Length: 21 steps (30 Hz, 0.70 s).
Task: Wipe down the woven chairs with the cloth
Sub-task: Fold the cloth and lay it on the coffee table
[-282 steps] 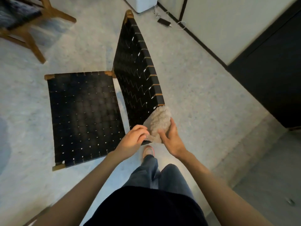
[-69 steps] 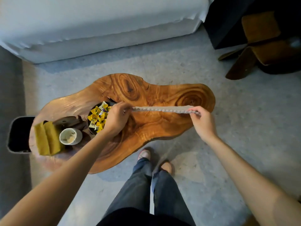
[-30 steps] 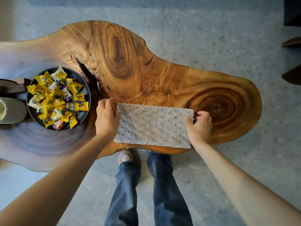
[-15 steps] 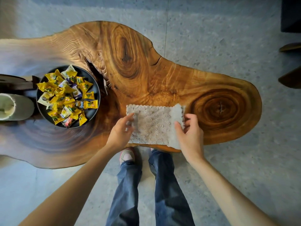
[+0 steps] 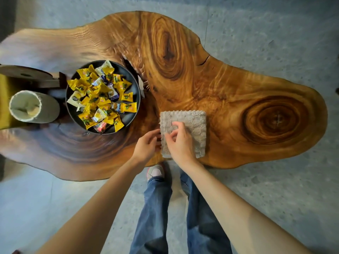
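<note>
Two hands, left and right, at folded cloth's left edge

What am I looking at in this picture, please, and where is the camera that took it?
No machine here: a person wears a wide-angle camera on the head, looking down past their jeans and shoe. On the wooden table lie a folded grey cloth, a dark bowl of wrapped sweets and a pale cup. The right hand rests on the cloth, its fingers pinching it; the left hand touches the cloth's left edge, though whether it grips is unclear. No chairs are in view.
</note>
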Each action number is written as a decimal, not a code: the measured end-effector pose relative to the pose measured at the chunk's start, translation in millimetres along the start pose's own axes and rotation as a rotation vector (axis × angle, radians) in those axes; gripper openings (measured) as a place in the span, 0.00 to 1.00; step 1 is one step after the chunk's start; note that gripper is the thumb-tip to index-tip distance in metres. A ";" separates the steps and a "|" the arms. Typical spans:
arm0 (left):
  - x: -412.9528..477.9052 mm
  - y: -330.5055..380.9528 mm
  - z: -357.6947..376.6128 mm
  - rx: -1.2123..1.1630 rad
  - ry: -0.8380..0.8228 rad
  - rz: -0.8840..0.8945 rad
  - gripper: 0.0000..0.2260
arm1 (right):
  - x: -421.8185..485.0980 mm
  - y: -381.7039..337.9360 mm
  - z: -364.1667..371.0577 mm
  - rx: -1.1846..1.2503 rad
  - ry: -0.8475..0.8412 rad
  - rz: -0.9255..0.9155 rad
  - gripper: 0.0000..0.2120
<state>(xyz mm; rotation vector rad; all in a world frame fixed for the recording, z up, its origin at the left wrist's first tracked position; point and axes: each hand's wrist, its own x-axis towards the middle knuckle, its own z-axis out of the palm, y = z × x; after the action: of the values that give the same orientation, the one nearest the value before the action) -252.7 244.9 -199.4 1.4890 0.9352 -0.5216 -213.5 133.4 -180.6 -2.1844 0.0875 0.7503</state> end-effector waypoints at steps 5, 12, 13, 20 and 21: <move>-12.6 3.3 -6.0 0.351 0.145 0.257 0.16 | -7.4 9.1 -24.4 -0.372 0.159 -0.399 0.14; -2.2 4.4 9.1 1.282 -0.083 0.667 0.36 | -4.6 62.9 -44.8 -0.928 -0.074 -0.271 0.39; 1.9 -0.1 10.9 1.379 -0.098 0.619 0.38 | -5.7 70.7 -42.5 -0.968 -0.092 -0.239 0.39; 3.2 2.8 13.7 1.500 -0.138 0.519 0.39 | 1.1 74.2 -39.3 -0.980 -0.184 -0.129 0.38; -0.2 9.0 11.6 1.490 -0.145 0.523 0.37 | 1.6 69.5 -42.5 -0.970 -0.201 -0.126 0.37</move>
<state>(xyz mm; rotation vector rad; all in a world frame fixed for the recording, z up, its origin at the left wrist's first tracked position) -243.3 234.2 -195.7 2.8196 -0.1747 -0.9856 -212.4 56.4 -207.4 -2.9416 -0.6361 1.0738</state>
